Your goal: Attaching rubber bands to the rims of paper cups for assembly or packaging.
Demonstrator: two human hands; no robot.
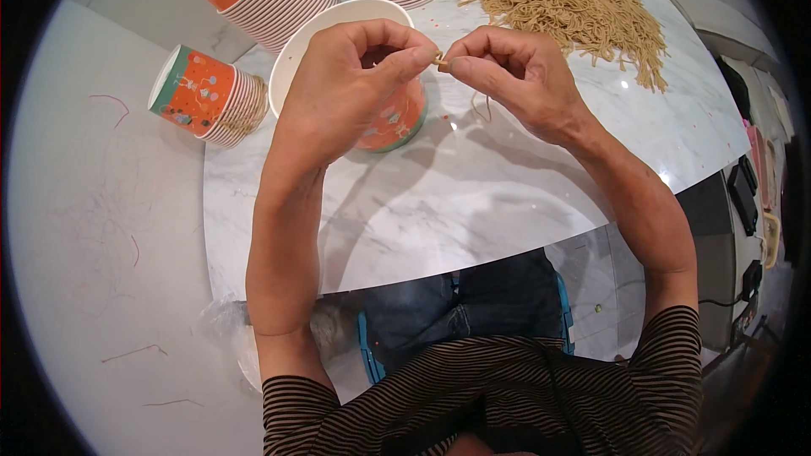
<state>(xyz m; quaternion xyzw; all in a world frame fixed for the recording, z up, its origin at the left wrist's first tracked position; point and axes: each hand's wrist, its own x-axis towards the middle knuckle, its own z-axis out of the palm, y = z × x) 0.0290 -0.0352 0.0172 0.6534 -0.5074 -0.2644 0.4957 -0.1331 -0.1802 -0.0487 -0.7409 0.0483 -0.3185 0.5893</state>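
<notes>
Between my fingertips is a tan cord [482, 110], with a small loop or knot where the two hands meet. My left hand [342, 84] pinches it with thumb and forefinger from one side. From the other side my right hand [519, 76] pinches it as well, and a loose tail hangs below these fingers. Under and behind the left hand stands an open paper tub [395, 122], white inside and orange with a green band outside. My hand hides part of its opening, so I cannot make out its contents.
A heap of tan cords [566, 13] lies at the far right of the marbled table [422, 228]. Tall stacks of nested paper tubs [274, 4] stand at the back. A shorter tub stack [207, 97] is at the left edge, beside the white wall [93, 228].
</notes>
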